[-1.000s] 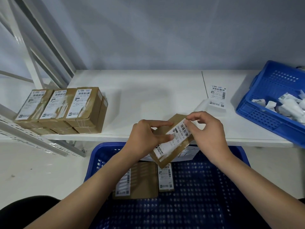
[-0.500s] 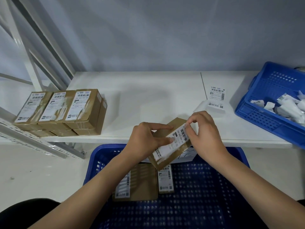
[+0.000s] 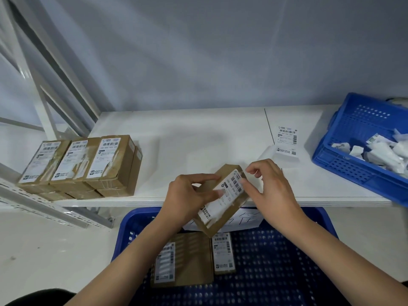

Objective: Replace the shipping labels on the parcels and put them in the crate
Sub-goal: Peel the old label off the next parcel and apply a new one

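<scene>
- Head view: the left hand [image 3: 187, 195] grips a tilted parcel [image 3: 223, 199] at centre, above the crate [image 3: 287, 250].
- The right hand [image 3: 271, 188] has its fingers [image 3: 244, 181] pinching the label [image 3: 223, 196] at its 1 o'clock corner.
- Stacked parcels [image 3: 81, 164] sit on the counter [image 3: 187, 142] at 9 o'clock.

Two hands [image 3: 187, 195], two blue crates [image 3: 353, 164], two loose labels [image 3: 287, 135], and at least six parcels [image 3: 110, 160] visible

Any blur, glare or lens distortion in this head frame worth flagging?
Head view: wide-angle bending bows the rack struts at left; soft overall, fine print on the held parcel unreadable; no harsh glare; a faint shadow lies on the table.
</scene>
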